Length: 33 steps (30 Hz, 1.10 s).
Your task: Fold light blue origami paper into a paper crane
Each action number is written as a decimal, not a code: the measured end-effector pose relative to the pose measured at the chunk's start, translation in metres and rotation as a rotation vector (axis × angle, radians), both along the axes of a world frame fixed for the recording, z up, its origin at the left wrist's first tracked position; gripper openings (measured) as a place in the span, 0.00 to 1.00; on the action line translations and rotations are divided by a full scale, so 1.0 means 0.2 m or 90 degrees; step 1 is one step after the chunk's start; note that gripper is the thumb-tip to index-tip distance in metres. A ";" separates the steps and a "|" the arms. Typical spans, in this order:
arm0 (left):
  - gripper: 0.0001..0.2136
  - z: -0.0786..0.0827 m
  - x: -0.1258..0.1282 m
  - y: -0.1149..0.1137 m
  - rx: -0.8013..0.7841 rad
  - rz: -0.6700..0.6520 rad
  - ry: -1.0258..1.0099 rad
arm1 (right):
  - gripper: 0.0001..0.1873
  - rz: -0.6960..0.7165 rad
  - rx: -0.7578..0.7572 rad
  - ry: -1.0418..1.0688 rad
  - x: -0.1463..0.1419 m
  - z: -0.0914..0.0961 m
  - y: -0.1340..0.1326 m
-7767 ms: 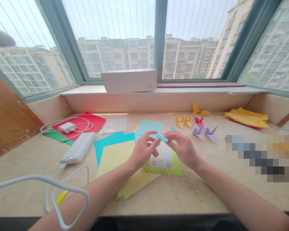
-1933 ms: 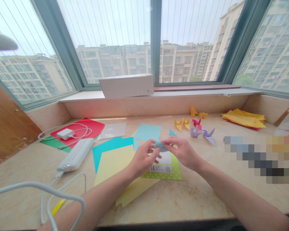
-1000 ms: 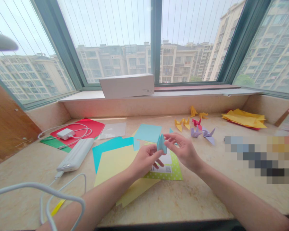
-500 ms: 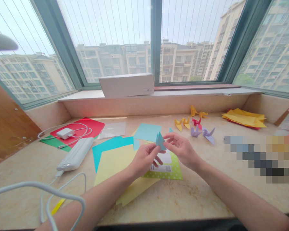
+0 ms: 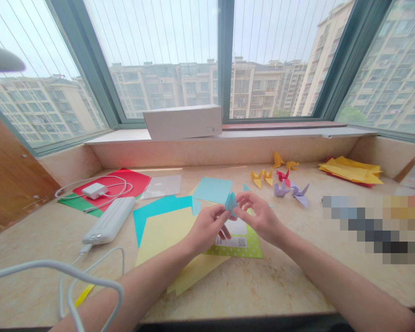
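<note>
Both hands hold a small folded light-blue paper piece upright above the counter. My left hand pinches its lower part between thumb and fingers. My right hand pinches its right side with fingertips. Beneath them lie a green dotted packet with a white label, yellow sheets, a teal sheet and a light-blue sheet.
Folded paper cranes, yellow, red and purple, stand at the back right near a stack of yellow sheets. A white power bank, a charger on red paper and white cable lie left. A white box rests on the sill.
The flat blue piece held level earlier now stands upright between my fingers. My right hand has closed in on it again after opening slightly a second ago.
</note>
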<state>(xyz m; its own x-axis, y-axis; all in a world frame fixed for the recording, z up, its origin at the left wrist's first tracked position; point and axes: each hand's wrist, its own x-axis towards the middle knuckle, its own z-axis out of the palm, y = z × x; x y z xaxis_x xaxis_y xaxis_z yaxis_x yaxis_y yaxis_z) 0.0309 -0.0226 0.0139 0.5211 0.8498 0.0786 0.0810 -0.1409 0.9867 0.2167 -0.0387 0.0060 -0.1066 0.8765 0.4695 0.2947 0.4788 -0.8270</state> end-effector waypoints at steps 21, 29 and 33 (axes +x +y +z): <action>0.20 0.00 -0.01 -0.01 0.050 -0.019 -0.070 | 0.12 -0.076 0.101 -0.032 -0.01 0.03 -0.02; 0.14 -0.01 -0.01 -0.01 0.077 -0.030 -0.034 | 0.10 -0.029 0.154 -0.043 -0.01 0.03 -0.03; 0.15 -0.01 -0.01 -0.01 0.081 -0.025 -0.038 | 0.10 -0.017 0.149 -0.025 -0.01 0.05 -0.04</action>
<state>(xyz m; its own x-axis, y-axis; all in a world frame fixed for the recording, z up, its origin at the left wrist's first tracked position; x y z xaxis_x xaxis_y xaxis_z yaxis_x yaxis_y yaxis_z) 0.0285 -0.0242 0.0122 0.5452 0.8100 0.2161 0.0140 -0.2665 0.9637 0.2153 -0.0474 0.0161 -0.1072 0.7473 0.6558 0.3402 0.6474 -0.6820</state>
